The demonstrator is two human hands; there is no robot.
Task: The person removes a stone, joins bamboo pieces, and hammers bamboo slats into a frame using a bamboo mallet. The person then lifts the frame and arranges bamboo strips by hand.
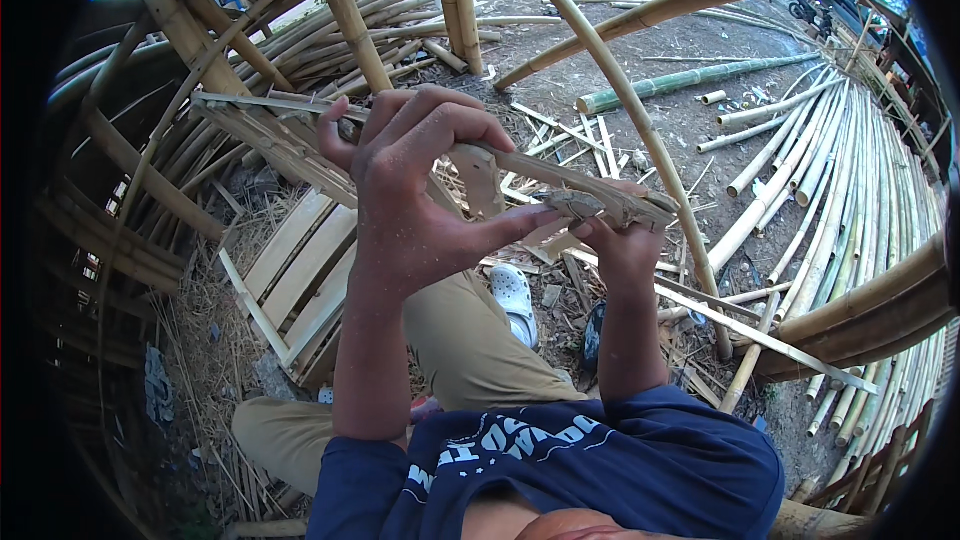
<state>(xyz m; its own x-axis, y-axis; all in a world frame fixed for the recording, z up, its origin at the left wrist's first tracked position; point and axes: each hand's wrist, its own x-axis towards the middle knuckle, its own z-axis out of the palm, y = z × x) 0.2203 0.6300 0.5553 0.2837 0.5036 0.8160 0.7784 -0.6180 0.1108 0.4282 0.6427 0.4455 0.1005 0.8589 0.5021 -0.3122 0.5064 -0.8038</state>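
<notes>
Raised in front of me is a long frame of pale split-bamboo strips (545,173), slanting from the upper left down to the right. My left hand (405,180) is closed over its middle, fingers bent across the top strip and thumb stretched along the near side toward the right end. At that right end my right hand (632,250) grips the strips from below, its thumb pressed close to my left thumb. The joint between the two thumbs is partly covered by them. Part of the frame's left portion is hidden behind my left hand.
A slatted bamboo panel (300,248) lies at my left. Upright and bent bamboo poles (632,100) stand close around me. Many cut poles (835,175) fan out at the right, near a thick green pole (680,86). A white clog (512,292) rests among bamboo scraps.
</notes>
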